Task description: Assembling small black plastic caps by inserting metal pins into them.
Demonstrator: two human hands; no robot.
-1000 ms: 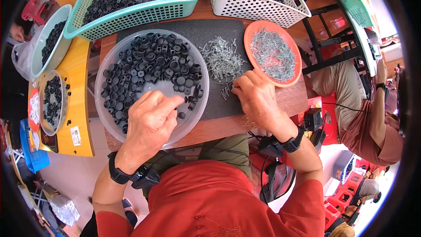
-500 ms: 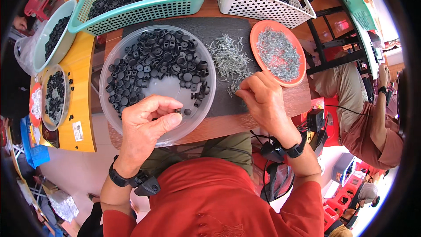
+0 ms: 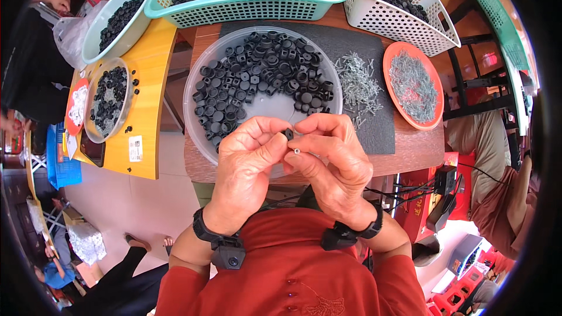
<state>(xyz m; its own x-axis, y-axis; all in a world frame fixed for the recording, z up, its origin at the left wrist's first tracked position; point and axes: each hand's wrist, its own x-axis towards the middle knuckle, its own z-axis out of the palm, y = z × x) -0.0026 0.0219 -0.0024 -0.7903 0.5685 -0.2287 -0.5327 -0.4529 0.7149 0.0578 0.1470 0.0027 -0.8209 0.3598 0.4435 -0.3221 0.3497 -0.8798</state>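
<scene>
My left hand (image 3: 249,158) pinches a small black plastic cap (image 3: 287,134) between thumb and fingertips. Close against it, my right hand (image 3: 339,164) is closed on a small metal screw (image 3: 297,151), whose round end shows at the fingertips. Both hands meet over the near rim of a clear round tub (image 3: 269,106). Many black caps (image 3: 263,64) fill the tub's far and side parts. Loose screws (image 3: 358,82) lie heaped on a dark mat (image 3: 377,134) right of the tub. Whether the cap and screw touch is hard to make out.
Behind the tub stand a green basket (image 3: 252,9) and a white basket (image 3: 404,20), both with black parts. An orange plate (image 3: 439,96) of screws sits at the right. A yellow table (image 3: 149,82) on the left carries another tub (image 3: 127,96). Other people are nearby.
My right hand has left the screw heap with a screw and come to my left hand. The left hand keeps its cap. The view has shifted, so the table appears farther right.
</scene>
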